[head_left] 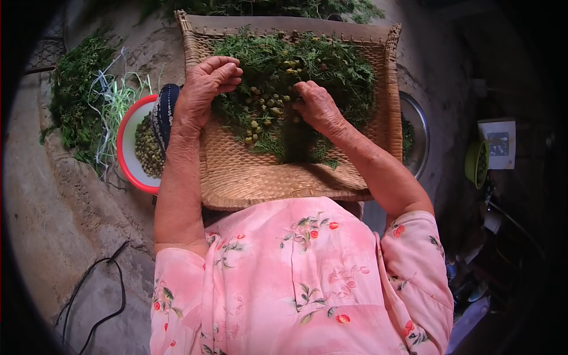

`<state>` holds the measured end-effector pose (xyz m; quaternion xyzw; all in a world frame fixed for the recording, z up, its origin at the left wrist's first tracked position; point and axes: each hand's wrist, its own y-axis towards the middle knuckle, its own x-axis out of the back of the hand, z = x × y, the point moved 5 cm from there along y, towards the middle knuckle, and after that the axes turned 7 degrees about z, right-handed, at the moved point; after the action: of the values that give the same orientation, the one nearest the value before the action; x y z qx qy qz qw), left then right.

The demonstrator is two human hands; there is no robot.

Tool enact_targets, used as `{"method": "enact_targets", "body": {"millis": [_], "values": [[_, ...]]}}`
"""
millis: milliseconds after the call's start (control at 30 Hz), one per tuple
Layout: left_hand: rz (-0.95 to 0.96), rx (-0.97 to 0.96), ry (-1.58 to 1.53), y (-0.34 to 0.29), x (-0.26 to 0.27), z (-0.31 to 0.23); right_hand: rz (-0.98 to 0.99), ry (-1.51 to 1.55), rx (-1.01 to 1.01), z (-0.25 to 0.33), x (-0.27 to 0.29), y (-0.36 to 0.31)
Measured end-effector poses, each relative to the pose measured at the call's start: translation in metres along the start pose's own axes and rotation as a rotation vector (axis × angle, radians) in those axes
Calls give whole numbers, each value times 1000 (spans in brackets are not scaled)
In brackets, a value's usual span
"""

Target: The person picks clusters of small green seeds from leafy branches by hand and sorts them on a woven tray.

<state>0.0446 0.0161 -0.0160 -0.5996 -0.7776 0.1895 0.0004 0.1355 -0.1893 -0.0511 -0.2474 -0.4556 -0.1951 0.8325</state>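
Observation:
A woven wicker basket (260, 177) rests in front of me, bearing feathery green evergreen sprigs (349, 77) and small yellow-green cones (272, 106). Above its left part, my left hand (208, 89) is closed, thumb and fingers drawn together; whatever is in them is hidden. My right hand (319, 108) pinches over the middle of the greenery, beside the cones. Just below its fingertips hangs a dark, blurred evergreen sprig (297, 139), which looks held by them. The exact grip is hard to see.
A red-rimmed white basin (122, 148) of small cones stands left of the basket, with dark cloth (165, 112) over its edge. Beyond lie pale plastic strips (115, 100) and more greenery (77, 89). A metal basin (421, 136) and green bowl (475, 163) are right; a black cable (121, 284) lies lower left.

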Motion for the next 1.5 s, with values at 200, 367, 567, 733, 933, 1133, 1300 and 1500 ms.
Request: {"method": "enact_targets", "body": {"millis": [200,367,567,733,933,1133,1300,1500], "values": [[-18,-12,5,-1,0,-1,-47,91,5,4,6,-1],[-5,-12,4,1,0,0,-110,113,74,5,3,0],[-6,-2,35,0,-1,-1,-88,82,44,8,1,-1],[-2,3,60,0,0,0,-156,163,104,16,6,3],[-32,65,38,-9,-6,0,-91,49,75,20,-8,6],[-131,176,-445,-37,-21,4,-274,193,161,21,21,6],[-111,359,-602,-41,-31,27,-152,528,234,64,46,-1],[103,386,-769,-34,-40,32,141,935,375,78,45,5]]}}
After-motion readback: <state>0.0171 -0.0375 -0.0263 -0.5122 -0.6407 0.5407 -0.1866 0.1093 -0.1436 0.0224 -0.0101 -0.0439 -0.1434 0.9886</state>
